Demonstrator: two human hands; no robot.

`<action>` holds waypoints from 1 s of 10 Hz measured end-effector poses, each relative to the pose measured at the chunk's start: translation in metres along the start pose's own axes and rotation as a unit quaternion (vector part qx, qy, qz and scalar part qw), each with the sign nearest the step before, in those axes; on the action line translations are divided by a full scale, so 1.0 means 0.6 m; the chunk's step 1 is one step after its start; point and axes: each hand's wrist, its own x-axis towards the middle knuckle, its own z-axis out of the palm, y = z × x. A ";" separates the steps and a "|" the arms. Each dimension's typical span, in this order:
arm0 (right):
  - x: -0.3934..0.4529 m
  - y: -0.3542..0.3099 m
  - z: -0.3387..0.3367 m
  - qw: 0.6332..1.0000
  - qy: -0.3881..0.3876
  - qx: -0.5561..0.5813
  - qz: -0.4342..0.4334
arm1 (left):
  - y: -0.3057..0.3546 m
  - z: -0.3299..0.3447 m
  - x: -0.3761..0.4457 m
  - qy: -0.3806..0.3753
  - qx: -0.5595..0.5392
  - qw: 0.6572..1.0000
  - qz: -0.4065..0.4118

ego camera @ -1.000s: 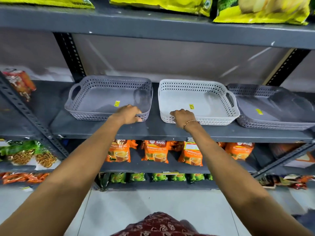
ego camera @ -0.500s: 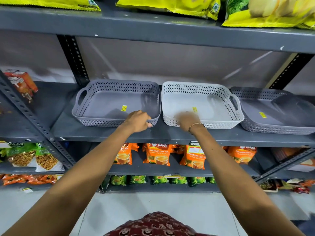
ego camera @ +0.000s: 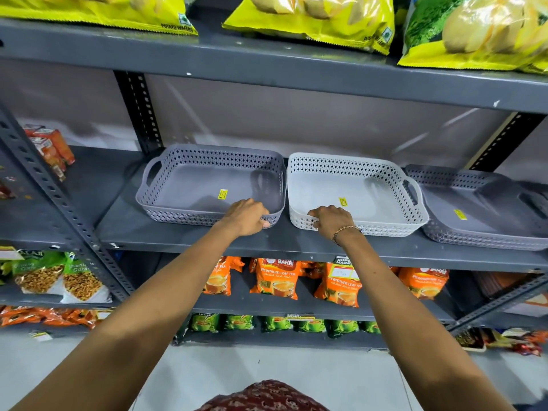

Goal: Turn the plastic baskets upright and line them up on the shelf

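Three baskets stand upright in a row on the grey shelf (ego camera: 296, 241). The left hand (ego camera: 246, 216) has its grip closed on the front rim of the grey basket (ego camera: 184, 185), the right hand (ego camera: 332, 221) likewise on the white basket (ego camera: 382, 185); another grey basket (ego camera: 474, 203) sits rightmost.

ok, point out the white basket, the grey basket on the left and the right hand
white basket (ego camera: 382, 200), head view, bare floor inside
left grey basket (ego camera: 189, 191), head view, bare floor inside
right hand (ego camera: 332, 219), head view, back of the hand
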 end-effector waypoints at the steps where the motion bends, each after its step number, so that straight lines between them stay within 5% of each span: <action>1: 0.000 -0.001 -0.002 1.000 -0.006 -0.003 -0.001 | 0.000 0.000 -0.001 0.004 0.003 1.000 0.001; 8: -0.015 -0.008 -0.025 0.993 -0.082 0.080 0.000 | 0.004 -0.022 -0.008 -0.039 0.040 0.998 0.001; 9: -0.030 -0.006 -0.031 0.991 -0.056 0.121 -0.017 | 0.011 -0.027 -0.017 -0.016 0.037 0.999 -0.016; 10: -0.052 -0.005 -0.029 0.982 0.114 0.149 -0.008 | 0.039 -0.027 -0.029 0.102 0.015 0.994 -0.021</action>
